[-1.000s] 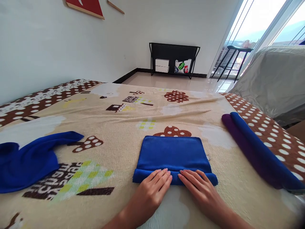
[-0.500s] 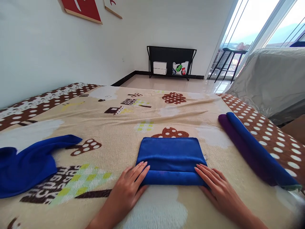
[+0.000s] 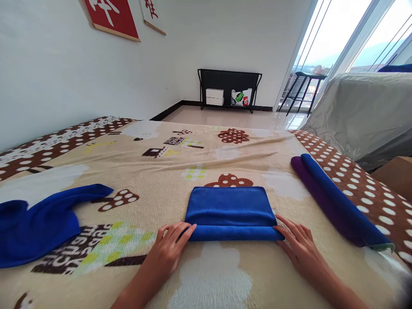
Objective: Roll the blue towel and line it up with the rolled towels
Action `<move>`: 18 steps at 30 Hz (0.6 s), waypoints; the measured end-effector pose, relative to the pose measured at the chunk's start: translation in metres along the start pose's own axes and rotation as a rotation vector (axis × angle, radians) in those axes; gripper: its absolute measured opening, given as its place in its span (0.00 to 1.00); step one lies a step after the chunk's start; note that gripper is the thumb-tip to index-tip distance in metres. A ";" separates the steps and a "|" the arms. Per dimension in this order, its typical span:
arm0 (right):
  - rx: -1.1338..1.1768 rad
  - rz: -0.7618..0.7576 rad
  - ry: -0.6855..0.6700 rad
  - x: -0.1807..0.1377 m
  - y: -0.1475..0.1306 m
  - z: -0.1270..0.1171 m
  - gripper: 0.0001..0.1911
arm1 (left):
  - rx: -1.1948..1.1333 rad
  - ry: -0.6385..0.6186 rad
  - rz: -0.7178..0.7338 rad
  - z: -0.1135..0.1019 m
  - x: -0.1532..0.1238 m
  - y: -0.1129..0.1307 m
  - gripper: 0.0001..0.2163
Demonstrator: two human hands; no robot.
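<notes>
A folded blue towel (image 3: 229, 207) lies in the middle of the patterned blanket (image 3: 180, 171), its near edge rolled up into a thick tube. My left hand (image 3: 169, 244) rests flat at the roll's left end, fingers stretched out and touching the cloth. At the roll's right end lies my right hand (image 3: 298, 244), also flat with fingers spread against the towel. Neither hand grips anything.
A crumpled blue towel (image 3: 35, 223) lies at the left. Two rolled towels, one purple (image 3: 325, 206) and one blue (image 3: 341, 201), lie side by side at the right. A covered piece of furniture (image 3: 363, 116) stands beyond the bed's right side. A black rack (image 3: 229, 88) is by the far wall.
My hands slid apart from the middle of the roll to its two ends, and the roll advanced a little away from me. The view tilted up slightly.
</notes>
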State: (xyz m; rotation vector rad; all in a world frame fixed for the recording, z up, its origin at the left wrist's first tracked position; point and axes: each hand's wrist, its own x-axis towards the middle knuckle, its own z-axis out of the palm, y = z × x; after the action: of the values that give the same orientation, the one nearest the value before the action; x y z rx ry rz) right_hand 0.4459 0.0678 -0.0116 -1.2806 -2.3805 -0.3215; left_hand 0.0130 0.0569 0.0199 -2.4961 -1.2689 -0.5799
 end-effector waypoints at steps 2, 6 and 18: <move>-0.029 -0.026 0.006 0.001 0.000 -0.007 0.15 | -0.015 -0.032 -0.001 -0.005 -0.002 -0.002 0.22; -0.074 -0.071 -0.092 -0.002 -0.002 -0.025 0.13 | -0.100 -0.158 -0.022 -0.022 -0.013 0.004 0.24; 0.104 -0.164 0.001 0.058 -0.095 0.002 0.21 | -0.062 -0.155 0.115 0.001 0.060 0.087 0.22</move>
State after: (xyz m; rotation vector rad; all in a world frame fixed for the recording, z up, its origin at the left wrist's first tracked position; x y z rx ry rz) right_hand 0.3378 0.0598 0.0128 -1.0421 -2.4722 -0.2422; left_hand 0.1163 0.0491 0.0410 -2.6899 -1.1654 -0.4114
